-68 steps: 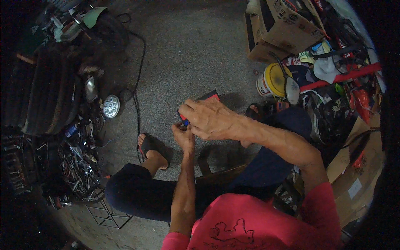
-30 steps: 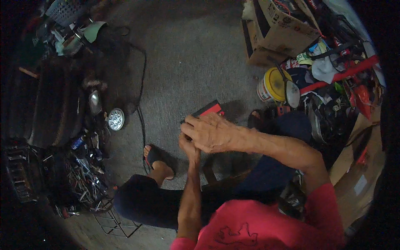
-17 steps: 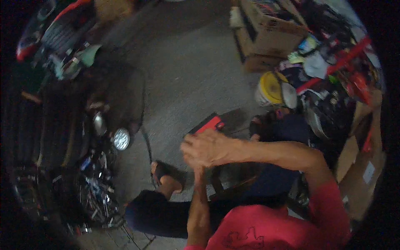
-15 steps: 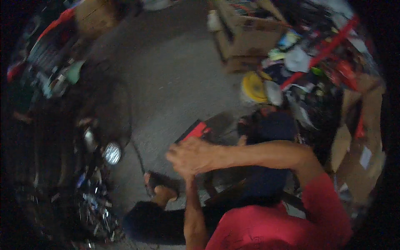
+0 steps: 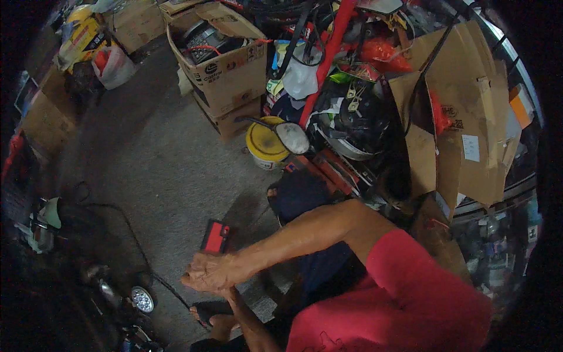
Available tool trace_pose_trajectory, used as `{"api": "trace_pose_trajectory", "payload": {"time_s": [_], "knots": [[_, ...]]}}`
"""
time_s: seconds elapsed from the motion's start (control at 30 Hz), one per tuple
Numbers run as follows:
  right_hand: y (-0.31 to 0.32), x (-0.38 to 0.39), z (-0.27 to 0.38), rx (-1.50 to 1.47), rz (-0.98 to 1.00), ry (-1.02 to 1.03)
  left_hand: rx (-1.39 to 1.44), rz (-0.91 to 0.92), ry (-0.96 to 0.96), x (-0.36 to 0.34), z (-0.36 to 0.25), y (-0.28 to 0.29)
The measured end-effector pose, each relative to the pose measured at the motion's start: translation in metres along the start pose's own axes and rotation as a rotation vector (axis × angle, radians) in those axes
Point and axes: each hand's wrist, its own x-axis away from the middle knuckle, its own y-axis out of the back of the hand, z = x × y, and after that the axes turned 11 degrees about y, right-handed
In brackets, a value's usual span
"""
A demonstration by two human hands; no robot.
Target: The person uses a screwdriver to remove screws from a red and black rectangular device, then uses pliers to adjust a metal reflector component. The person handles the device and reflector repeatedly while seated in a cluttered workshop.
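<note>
My right hand point(image 5: 210, 273) comes across from the right, its fingers curled and closed. The right hand lies over my left hand point(image 5: 229, 291), which is mostly covered; the left fingers do not show. A flat, boxy red-and-black thing point(image 5: 217, 236) sticks out just beyond the hands, touching the right knuckles in this view. It looks held between the hands, with a shadow cast apart from it on the floor. What kind of thing it is, I cannot make out. My foot in a dark sandal point(image 5: 214, 314) rests below the hands.
A round lamp point(image 5: 142, 299) and dark machine parts lie at the left. A black cable point(image 5: 132, 234) runs over the grey floor point(image 5: 158, 158). Ahead stand a yellow-lidded bucket point(image 5: 267, 141) and stacked cardboard boxes point(image 5: 234, 82). Cluttered goods and an opened carton point(image 5: 463, 117) fill the right.
My view has swung to the right, so the boxes, bucket and lamp sit further left or lower. My hands stay together beside the red-and-black thing, now lower left in view.
</note>
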Motion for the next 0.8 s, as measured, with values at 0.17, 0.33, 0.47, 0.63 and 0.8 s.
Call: {"api": "trace_pose_trajectory", "payload": {"time_s": [0.17, 0.33, 0.47, 0.63, 0.8], "knots": [[0.005, 0.004, -0.001, 0.019, -0.015, -0.007, 0.008, 0.004, 0.008, -0.002, 0.002, 0.001], [0.011, 0.007, -0.005, 0.076, -0.070, 0.008, 0.014, -0.015, 0.038, 0.001, 0.016, 0.010], [0.001, -0.004, -0.021, 0.030, 0.210, -0.167, 0.191, 0.019, -0.023, 0.017, 0.034, 0.007], [0.028, -0.001, -0.008, 0.014, 0.013, -0.090, 0.376, 0.008, 0.300, 0.027, 0.042, 0.021], [0.035, -0.018, 0.003, -0.037, 0.053, -0.187, 0.583, -0.009, 0.558, 0.027, 0.029, 0.033]]}}
